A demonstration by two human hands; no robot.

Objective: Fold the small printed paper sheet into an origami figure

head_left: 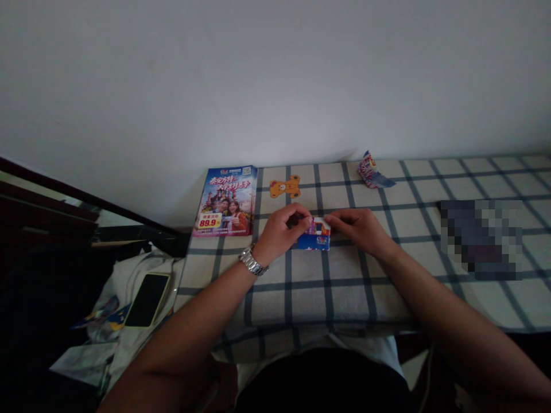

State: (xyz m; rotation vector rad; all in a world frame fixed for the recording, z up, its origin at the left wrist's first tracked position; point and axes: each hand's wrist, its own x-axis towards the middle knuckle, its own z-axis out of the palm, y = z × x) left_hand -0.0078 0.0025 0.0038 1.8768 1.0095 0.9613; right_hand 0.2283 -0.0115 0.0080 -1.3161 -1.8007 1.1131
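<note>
A small folded piece of printed paper (315,238), blue with white and red patches, lies on the checked cloth (344,292) between my hands. My left hand (280,232), with a steel wristwatch (252,260) on its wrist, pinches the paper's upper left corner. My right hand (355,229) holds the upper right corner with its fingertips. Part of the paper's top edge is hidden by my fingers. Farther back lie a folded flyer with a price label (225,201), an orange bear cutout (285,187) and a crumpled printed paper (373,172).
A white wall (275,74) rises behind the checked surface. A pixelated patch (480,238) hides something on the right. Off the surface's left edge, a phone (147,299) rests on white cloth among loose papers, beside dark furniture.
</note>
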